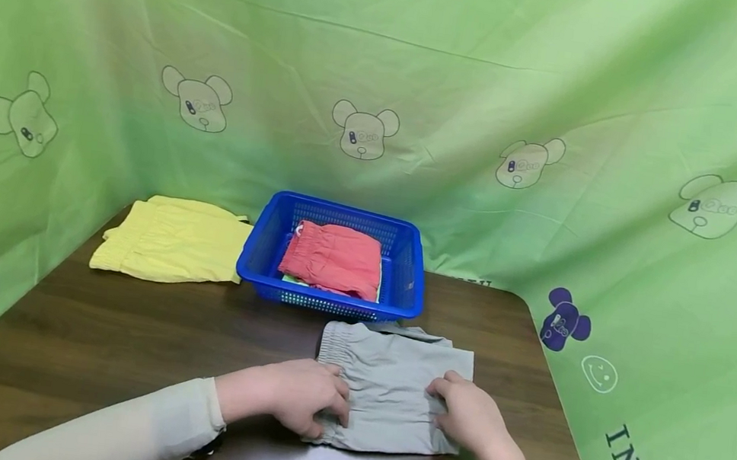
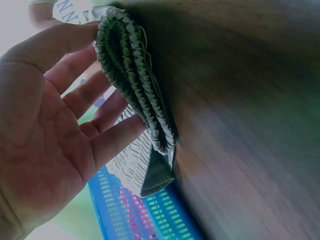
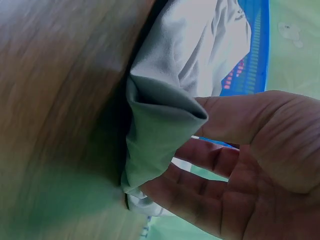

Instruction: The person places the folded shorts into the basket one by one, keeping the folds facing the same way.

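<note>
Grey shorts lie folded on the table with their gathered elastic waistband to the left. My left hand touches that waistband. In the left wrist view, its fingers are spread and fairly straight along the layered elastic edge. At the other end, my right hand rests on the leg end of the shorts. The right wrist view has its thumb against a folded leg opening, with the other fingers extended along the cloth.
Behind the shorts stands a blue plastic basket holding folded red shorts over light green cloth. Yellow shorts lie flat on the brown table left of the basket. A green printed curtain encloses the back and sides.
</note>
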{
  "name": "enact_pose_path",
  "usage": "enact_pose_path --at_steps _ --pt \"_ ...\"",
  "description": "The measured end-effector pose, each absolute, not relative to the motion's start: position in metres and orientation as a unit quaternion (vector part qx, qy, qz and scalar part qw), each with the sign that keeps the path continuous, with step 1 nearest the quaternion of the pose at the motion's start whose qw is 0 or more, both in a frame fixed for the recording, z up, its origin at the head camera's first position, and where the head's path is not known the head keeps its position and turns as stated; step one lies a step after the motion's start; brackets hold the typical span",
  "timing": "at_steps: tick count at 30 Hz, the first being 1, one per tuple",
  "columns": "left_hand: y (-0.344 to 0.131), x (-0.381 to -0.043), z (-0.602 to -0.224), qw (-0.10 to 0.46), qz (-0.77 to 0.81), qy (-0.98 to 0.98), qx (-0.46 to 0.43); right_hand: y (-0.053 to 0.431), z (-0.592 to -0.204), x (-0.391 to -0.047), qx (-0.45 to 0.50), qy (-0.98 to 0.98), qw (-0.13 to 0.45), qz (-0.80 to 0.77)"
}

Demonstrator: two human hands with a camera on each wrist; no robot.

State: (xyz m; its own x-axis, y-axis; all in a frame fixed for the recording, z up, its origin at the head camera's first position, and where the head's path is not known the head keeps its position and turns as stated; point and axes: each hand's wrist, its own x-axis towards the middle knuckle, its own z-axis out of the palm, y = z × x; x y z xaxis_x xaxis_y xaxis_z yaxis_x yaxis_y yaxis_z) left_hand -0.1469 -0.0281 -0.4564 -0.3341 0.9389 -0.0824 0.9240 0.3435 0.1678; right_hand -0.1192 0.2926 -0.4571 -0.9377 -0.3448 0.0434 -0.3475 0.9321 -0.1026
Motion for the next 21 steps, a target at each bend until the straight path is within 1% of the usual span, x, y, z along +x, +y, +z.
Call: enact_pose_path --at_steps 6,21 --pt "-0.041 -0.144 -0.455 0.08 0.052 0.82 0.565 0.282 -0.459 -0.119 0.187 -0.981 0.016 0.049" --pt "-0.079 -0.137 -0.45 0.1 0.072 0.838 0.531 0.247 -0.46 -0.119 0.232 -0.971 0.03 0.051"
